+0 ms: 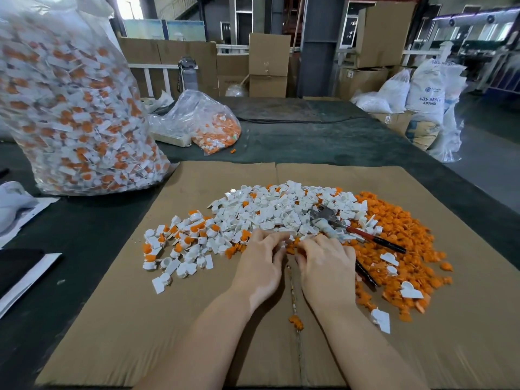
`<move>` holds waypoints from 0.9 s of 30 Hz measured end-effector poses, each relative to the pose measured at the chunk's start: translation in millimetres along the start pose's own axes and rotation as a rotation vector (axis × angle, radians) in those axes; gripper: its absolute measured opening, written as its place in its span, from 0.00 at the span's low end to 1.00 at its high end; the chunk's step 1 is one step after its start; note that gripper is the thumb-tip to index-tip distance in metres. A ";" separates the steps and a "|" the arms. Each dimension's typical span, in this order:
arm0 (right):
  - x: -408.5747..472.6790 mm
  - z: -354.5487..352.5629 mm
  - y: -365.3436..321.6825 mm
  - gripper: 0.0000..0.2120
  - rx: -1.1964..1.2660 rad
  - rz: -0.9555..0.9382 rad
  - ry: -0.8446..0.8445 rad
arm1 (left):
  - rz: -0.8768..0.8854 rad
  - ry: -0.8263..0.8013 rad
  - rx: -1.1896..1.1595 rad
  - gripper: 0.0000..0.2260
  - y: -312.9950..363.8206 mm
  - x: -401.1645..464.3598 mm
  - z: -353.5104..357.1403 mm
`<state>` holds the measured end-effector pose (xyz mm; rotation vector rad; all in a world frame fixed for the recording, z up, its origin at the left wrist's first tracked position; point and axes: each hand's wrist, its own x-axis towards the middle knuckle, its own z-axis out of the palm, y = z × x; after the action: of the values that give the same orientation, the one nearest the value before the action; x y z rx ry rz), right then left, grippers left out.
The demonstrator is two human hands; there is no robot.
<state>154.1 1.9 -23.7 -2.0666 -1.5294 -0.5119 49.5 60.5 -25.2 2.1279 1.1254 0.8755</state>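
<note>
Left hand (261, 263) and right hand (327, 266) curled into the parts pile (281, 209); what they held was indeterminate. Sweeping toward 2 o'clock could have snagged the pliers (363, 234), scattering parts

Soft, even daylight, strongest from a blown-out window (125, 7) at eleven o'clock. Only faint shadows lie under the left hand (260, 266) and right hand (326, 268). Mild glare streaks the plastic bag (70, 102) at ten o'clock. Edges bow with wide-angle distortion; the far background looks soft.
</note>
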 end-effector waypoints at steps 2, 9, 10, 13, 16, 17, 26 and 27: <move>0.3 -0.7 -1.2 0.13 -0.031 -0.031 -0.019 | -0.006 0.002 0.000 0.11 -0.8 -0.1 0.4; -1.7 -0.3 -0.7 0.16 0.042 -0.009 -0.023 | -0.120 0.060 -0.109 0.04 0.4 -1.7 -1.6; -1.5 0.5 -0.1 0.16 0.044 -0.006 -0.039 | -0.119 0.047 -0.109 0.05 1.1 -2.5 -2.3; -1.2 1.4 0.8 0.10 0.077 -0.007 -0.102 | -0.109 0.021 -0.084 0.12 1.1 -2.5 -2.6; -0.9 0.8 2.8 0.07 0.150 0.008 -0.069 | -0.130 0.036 -0.050 0.09 2.5 -0.1 -1.6; -0.7 0.4 3.2 0.06 0.187 0.021 -0.054 | -0.159 0.057 -0.090 0.05 3.4 1.0 -1.1; -0.4 -3.1 3.8 0.03 0.452 0.066 0.111 | -0.156 0.064 -0.271 0.07 9.2 0.1 4.4; -0.3 -3.5 3.8 0.03 0.482 0.070 0.091 | -0.150 0.059 -0.285 0.08 8.8 -0.4 3.9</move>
<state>157.7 -1.4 -21.7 -1.6917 -1.3612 -0.1816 56.6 55.3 -21.3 1.7746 1.1010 0.9711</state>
